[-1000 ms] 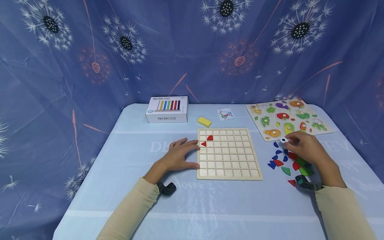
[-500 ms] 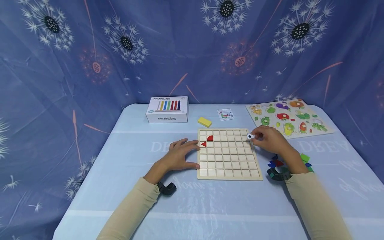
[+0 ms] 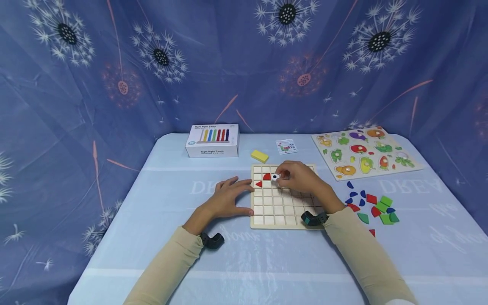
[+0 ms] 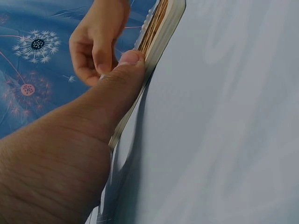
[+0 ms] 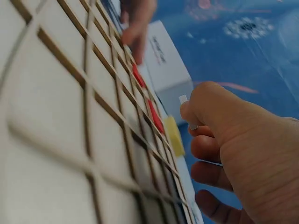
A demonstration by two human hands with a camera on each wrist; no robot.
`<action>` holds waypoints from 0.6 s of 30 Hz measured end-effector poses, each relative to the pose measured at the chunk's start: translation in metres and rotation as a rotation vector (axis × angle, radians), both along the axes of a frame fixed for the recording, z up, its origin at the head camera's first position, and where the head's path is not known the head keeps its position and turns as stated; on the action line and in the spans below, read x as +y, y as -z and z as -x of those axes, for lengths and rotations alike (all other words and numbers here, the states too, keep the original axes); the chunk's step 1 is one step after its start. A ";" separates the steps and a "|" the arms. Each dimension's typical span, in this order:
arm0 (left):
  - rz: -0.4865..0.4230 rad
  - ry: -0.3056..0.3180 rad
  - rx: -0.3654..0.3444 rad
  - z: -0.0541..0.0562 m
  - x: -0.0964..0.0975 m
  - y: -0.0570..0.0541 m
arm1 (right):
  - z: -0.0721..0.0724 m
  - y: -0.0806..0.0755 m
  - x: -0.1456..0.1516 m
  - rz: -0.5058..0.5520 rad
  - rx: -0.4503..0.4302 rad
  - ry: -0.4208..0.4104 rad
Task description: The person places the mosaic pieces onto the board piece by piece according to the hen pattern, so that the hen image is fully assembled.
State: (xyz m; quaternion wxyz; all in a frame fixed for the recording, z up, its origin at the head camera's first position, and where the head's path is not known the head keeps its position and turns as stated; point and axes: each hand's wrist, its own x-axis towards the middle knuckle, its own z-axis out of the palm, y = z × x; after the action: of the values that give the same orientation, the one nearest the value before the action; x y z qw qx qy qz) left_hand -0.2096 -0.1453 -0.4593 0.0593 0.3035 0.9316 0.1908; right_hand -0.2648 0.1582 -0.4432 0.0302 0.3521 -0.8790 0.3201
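Note:
A square wooden grid board lies on the table in the head view. Set in its cells near the upper left are a red quarter-circle piece and a red triangle piece. My right hand pinches a white square tile with a dark dot between thumb and index finger, just right of the quarter-circle. Seen from the right wrist, the tile stands edge-on above the board. My left hand rests at the board's left edge, thumb and fingers spread; the left wrist view shows its thumb on the rim.
Loose red, blue and green pieces lie right of the board, partly behind the right sleeve. Behind it are a yellow block, a small printed card and a white box. A vegetable puzzle board lies at the back right.
My right hand has carried the white tile leftward from the loose pieces, over the grid board, to beside the red quarter-circle. My left hand has stayed at the board's edge.

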 end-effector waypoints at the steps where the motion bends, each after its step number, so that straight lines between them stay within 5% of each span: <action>1: 0.002 0.001 -0.001 0.000 0.000 0.000 | 0.000 0.001 -0.006 -0.011 -0.009 -0.004; 8: 0.000 0.010 -0.007 0.000 -0.001 0.000 | -0.001 0.013 -0.023 -0.106 -0.003 0.026; 18: 0.000 0.009 0.000 -0.002 -0.002 0.000 | -0.001 0.017 -0.024 -0.106 0.025 0.030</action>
State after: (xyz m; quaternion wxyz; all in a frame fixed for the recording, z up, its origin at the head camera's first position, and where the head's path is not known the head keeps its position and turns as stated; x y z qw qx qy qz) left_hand -0.2079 -0.1471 -0.4592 0.0600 0.3079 0.9302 0.1903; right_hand -0.2637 0.1345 -0.4600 0.0274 0.3441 -0.8994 0.2682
